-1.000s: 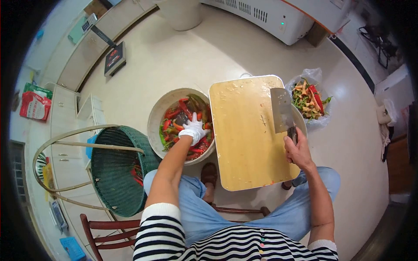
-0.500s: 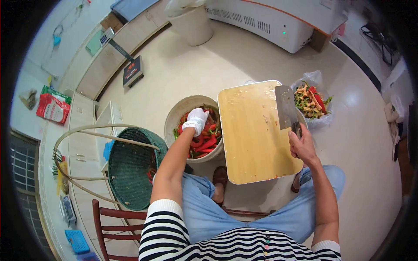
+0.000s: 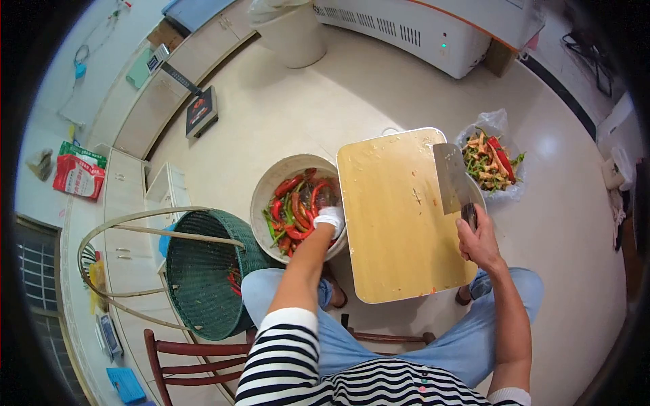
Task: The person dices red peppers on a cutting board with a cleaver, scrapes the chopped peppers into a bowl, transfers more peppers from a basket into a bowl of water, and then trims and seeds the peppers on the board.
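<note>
My left hand [image 3: 331,219], in a white glove, reaches into a pale bucket [image 3: 260,196] of red and green chili peppers [image 3: 291,215]. Its fingers are down among the peppers near the right side of the bucket and cannot be made out. A wooden cutting board [image 3: 396,220] with a white edge stands right beside the bucket, with small scraps on it. My right hand [image 3: 479,238] is closed round the dark handle of a cleaver [image 3: 447,177], whose broad blade lies over the board's right edge.
To the right of the board sits a plastic bag [image 3: 497,122] of trimmings [image 3: 491,166]. On my left stands a green basket [image 3: 203,284] with a tall handle and some peppers inside, near a red-brown chair [image 3: 196,348]. Farther off are a floor scale [image 3: 202,111] and a white bin [image 3: 294,44].
My left hand has moved rightward and nearer to me inside the bucket, uncovering more peppers. My right hand keeps hold of the cleaver. The view has shifted slightly.
</note>
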`<state>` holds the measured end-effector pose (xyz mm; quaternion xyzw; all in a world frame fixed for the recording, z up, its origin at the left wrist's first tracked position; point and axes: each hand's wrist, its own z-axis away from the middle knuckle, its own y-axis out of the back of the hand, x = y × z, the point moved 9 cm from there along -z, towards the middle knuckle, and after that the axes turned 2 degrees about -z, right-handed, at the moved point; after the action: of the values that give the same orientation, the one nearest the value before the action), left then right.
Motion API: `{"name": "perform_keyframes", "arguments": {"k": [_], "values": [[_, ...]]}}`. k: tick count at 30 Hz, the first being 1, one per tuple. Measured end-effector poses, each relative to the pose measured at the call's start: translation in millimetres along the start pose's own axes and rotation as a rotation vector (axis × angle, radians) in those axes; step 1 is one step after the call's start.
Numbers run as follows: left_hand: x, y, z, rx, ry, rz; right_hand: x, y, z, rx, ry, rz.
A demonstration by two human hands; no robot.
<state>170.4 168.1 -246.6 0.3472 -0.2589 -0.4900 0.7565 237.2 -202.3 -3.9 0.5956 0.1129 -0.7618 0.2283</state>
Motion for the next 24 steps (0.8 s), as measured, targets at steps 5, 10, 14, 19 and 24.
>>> {"name": "perform_keyframes", "arguments": {"k": [5,10,14,19,24], "values": [[11,-16,-10,-0.131,-0.442,-0.056,2,2,3,-0.002,0.007,-0.032],[-14,132,119,0.363,-0.123,-0.108,-4,-5,2,-0.009,0.042,-0.075],[-115,79,129,0.219,0.285,0.061,-4,-17,2,-0.042,0.039,-0.007],[-130,-9,90,-0.108,0.294,0.071,1,-31,-8,-0.079,0.02,0.011],[-169,-68,23,-0.236,0.261,0.075,6,-27,-16,-0.045,0.016,0.002]]}}
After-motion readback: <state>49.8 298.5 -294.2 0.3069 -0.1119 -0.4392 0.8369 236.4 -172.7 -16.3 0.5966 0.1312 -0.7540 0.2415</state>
